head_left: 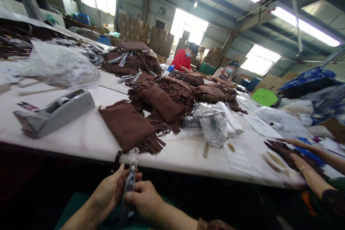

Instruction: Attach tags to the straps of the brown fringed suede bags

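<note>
Both hands pinch one thin clear sleeve point(130, 183) below the table point(88, 136) edge: my left hand point(107, 192) grips one side, my right hand point(144, 197) the other, and I think a strap runs inside it, though it blurs. On the table, heaps of brown fringed bags point(167, 97) wait, seemingly unwrapped. One bag point(128, 125) lies flat nearest me, its strap dropping over the edge toward my grip. By my reckoning its wrapping has hardly begun. A tape dispenser point(54, 113) sits to the left.

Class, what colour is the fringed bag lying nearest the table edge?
Dark brown: the fringed bag shows best in the head view.
</note>
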